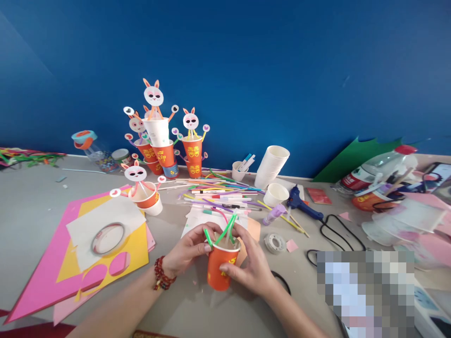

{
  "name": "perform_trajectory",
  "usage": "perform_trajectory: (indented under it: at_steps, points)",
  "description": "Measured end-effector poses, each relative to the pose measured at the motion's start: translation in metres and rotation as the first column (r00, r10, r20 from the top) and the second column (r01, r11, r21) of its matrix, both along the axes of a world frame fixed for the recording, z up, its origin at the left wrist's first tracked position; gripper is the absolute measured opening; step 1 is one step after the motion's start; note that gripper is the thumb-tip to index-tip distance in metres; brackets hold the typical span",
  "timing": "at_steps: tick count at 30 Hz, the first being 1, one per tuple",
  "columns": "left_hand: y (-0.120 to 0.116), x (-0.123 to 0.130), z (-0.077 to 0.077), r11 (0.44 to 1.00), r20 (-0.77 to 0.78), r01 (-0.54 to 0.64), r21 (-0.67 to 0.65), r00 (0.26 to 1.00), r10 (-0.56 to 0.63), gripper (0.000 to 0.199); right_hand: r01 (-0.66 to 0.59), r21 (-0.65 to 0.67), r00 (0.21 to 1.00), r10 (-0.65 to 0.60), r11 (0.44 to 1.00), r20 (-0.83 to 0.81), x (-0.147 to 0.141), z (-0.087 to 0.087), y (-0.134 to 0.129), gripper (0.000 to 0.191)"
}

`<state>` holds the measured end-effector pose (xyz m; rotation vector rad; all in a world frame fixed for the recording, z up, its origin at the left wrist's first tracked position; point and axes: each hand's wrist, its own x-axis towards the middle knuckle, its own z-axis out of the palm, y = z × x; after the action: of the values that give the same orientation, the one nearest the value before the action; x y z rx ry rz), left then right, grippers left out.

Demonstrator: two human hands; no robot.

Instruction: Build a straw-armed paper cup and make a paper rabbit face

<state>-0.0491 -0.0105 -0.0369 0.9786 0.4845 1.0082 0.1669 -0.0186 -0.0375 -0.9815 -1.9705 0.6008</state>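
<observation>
An orange paper cup (pixel 219 270) with yellow lettering stands upright in front of me. My right hand (pixel 252 263) wraps around its right side, thumb across the front and fingers behind the rim. Green pipe cleaners (pixel 228 228) rise from the cup, along with a pale stick. One green end (pixel 208 237) bends out over the left rim, and my left hand (pixel 192 246) pinches it between thumb and fingers. Behind the cup, the right fingertips are partly hidden. A red bead bracelet (pixel 163 273) circles my left wrist.
Rabbit-faced cup figures (pixel 154 95) stand at the back left. Coloured paper (pixel 45 277) and a tape roll (pixel 108 238) lie left. Pipe cleaners and markers (pixel 225 197) spread behind the cup. At right are a glue gun (pixel 299 206) with its cord, clear tape (pixel 275 243) and a bottle (pixel 377 166).
</observation>
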Motion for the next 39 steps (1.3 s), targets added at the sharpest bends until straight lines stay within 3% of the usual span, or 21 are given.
perform_trajectory:
  at_steps: [11, 22, 39]
  points:
    - [-0.0041, 0.0027, -0.0008, 0.999, 0.015, 0.016, -0.052, 1.0, -0.015, 0.027, -0.037, -0.053, 0.995, 0.032, 0.998, -0.1, -0.0002, 0.001, 0.0007, 0.084]
    - [-0.0045, 0.0051, 0.003, 0.993, 0.038, 0.066, -0.1, 0.997, -0.062, 0.042, 0.015, -0.088, 0.997, -0.022, 0.996, -0.079, -0.0021, 0.0013, -0.0003, 0.088]
    - [-0.0055, 0.0055, -0.0047, 0.989, 0.03, 0.05, -0.142, 0.999, -0.046, 0.038, 0.067, -0.088, 0.997, -0.071, 0.994, -0.043, -0.0013, -0.0014, -0.0015, 0.089]
